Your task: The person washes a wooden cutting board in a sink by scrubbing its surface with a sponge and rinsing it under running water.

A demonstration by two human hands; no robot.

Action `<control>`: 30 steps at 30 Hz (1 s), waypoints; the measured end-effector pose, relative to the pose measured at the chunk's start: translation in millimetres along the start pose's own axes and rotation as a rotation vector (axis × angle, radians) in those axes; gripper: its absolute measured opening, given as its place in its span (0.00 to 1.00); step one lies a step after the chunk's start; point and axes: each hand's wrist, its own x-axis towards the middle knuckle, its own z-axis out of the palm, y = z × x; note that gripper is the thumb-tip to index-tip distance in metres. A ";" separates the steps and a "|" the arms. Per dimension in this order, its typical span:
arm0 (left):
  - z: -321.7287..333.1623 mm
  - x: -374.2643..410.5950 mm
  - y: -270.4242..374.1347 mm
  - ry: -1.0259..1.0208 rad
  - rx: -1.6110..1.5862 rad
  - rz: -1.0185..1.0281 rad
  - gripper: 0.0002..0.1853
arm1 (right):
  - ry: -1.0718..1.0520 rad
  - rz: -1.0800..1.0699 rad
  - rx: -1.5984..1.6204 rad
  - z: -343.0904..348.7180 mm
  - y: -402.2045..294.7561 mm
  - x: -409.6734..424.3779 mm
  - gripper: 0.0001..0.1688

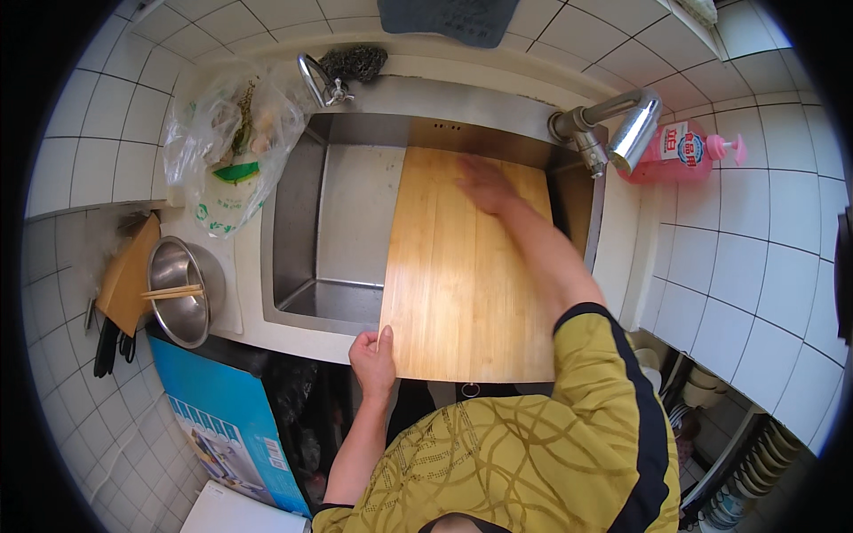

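A wooden cutting board (pixel 466 280) lies over the right part of a stainless steel sink (pixel 346 213), its near end reaching past the counter edge. My left hand (pixel 374 360) grips the board's left edge near its lower corner, thumb on top. Over the far part of the board is my right hand (pixel 486 183), blurred, with its fingers pointing to the upper left; whether it touches the surface cannot be told. Nothing shows in the right hand. Above the sink's right corner stands a large chrome faucet (pixel 606 126), and a smaller tap (pixel 323 86) is at the far left corner.
Left of the sink are a plastic bag of food (pixel 233 146), a steel bowl (pixel 180 293) with chopsticks across it, and a wooden knife block (pixel 130 280). A pink soap bottle (pixel 673 153) is at the right, steel wool (pixel 356 63) behind the sink. Dishes (pixel 753 486) fill a rack lower right.
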 end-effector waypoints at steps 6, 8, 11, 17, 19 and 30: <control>-5.0 1.0 -10.4 0.022 0.078 0.033 0.12 | 0.180 0.534 -0.025 -13.8 32.5 -88.8 0.39; -4.1 1.4 -10.0 0.012 0.082 0.043 0.12 | 0.172 0.622 -0.088 -7.6 3.9 -103.6 0.40; -4.2 1.4 -5.3 0.008 0.073 0.030 0.12 | 0.106 0.438 -0.078 -14.5 -48.2 -98.9 0.42; -2.0 -1.7 0.5 -0.008 -0.018 0.058 0.12 | 0.166 0.592 -0.050 -27.1 18.8 -52.9 0.43; -2.9 -0.9 0.9 -0.016 0.035 0.079 0.12 | 0.169 0.612 -0.065 -27.5 16.4 -60.4 0.44; -3.5 -4.0 3.6 0.001 0.126 0.041 0.13 | 0.064 0.550 -0.073 -19.3 -45.0 -141.7 0.46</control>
